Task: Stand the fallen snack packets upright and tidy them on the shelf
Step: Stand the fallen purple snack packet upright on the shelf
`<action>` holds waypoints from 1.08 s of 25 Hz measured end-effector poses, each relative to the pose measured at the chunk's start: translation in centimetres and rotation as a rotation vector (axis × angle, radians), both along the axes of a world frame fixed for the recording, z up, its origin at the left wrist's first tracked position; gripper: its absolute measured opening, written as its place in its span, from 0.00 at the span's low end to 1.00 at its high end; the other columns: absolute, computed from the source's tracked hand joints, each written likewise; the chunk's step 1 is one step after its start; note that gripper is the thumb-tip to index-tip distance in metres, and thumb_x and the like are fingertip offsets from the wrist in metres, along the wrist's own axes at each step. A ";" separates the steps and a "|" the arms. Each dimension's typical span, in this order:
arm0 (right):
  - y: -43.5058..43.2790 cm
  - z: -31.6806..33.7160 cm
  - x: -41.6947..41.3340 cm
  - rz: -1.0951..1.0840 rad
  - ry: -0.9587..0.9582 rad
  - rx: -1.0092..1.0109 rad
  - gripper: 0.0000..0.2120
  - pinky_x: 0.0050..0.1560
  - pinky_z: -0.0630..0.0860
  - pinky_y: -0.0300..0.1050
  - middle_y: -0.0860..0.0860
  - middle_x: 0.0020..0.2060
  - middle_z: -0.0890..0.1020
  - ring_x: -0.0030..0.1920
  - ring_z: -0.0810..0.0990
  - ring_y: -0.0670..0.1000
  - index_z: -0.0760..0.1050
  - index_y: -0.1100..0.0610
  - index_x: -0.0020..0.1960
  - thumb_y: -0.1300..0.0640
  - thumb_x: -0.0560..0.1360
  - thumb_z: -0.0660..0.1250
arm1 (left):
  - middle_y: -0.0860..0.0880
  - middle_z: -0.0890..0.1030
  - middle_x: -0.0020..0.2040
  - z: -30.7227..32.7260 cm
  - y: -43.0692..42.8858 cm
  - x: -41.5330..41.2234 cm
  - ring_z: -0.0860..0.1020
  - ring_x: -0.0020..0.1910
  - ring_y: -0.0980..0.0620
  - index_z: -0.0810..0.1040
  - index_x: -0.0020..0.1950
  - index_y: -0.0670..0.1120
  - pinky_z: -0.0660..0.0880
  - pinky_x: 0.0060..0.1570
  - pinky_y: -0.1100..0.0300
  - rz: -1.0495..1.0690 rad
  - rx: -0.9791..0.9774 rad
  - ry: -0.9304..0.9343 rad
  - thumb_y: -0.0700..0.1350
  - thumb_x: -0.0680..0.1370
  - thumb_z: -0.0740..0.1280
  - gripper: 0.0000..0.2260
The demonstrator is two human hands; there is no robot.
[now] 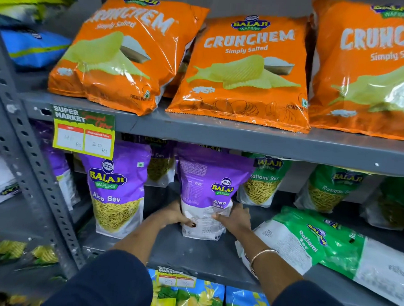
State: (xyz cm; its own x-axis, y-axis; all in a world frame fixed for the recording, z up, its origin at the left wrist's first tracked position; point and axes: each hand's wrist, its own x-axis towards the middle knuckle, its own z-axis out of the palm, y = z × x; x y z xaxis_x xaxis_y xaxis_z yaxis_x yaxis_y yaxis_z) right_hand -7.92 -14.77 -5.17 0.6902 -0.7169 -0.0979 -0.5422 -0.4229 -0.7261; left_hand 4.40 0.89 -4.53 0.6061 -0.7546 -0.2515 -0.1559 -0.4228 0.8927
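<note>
A purple Aloo Sev packet (208, 190) stands upright in the middle of the grey middle shelf (192, 254), its back panel toward me. My left hand (175, 215) grips its lower left edge and my right hand (236, 218) grips its lower right edge. A second purple Aloo Sev packet (117, 193) stands upright to the left, front facing out. A green Ratlami Sev packet (312, 243) lies flat on the shelf at the right, just beside my right forearm. More green Ratlami Sev packets (262, 183) stand at the back right.
Orange Crunchem crisp bags (244, 69) lean in a row on the upper shelf. A supermarket price tag (83, 133) hangs from that shelf's edge. A perforated grey upright (31, 168) runs down the left. Blue and yellow packets (203, 301) fill the shelf below.
</note>
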 end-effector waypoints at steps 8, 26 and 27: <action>0.7 0.4 0.1 -0.015 0.029 0.322 0.09 0.38 0.80 0.49 0.54 0.40 0.76 0.36 0.75 0.52 0.67 0.58 0.40 0.69 0.71 0.65 | 0.50 0.76 0.41 1.8 0.8 1.6 0.75 0.45 0.54 0.68 0.57 0.50 0.70 0.48 0.59 0.014 0.162 0.107 0.30 0.73 0.63 0.19; 0.3 0.8 0.5 0.312 -0.078 0.240 0.36 0.51 0.75 0.44 0.57 0.55 0.74 0.53 0.74 0.52 0.62 0.62 0.67 0.68 0.63 0.75 | 0.43 0.71 0.69 2.0 0.0 0.9 0.70 0.66 0.45 0.56 0.70 0.44 0.72 0.58 0.52 0.128 0.101 0.059 0.35 0.67 0.74 0.38; 0.2 1.0 0.4 0.300 -0.130 0.297 0.37 0.54 0.75 0.44 0.55 0.55 0.74 0.54 0.74 0.52 0.61 0.63 0.66 0.68 0.63 0.76 | 0.44 0.70 0.69 2.1 -0.1 0.8 0.69 0.67 0.44 0.54 0.71 0.45 0.72 0.57 0.50 0.144 0.091 0.080 0.35 0.67 0.74 0.40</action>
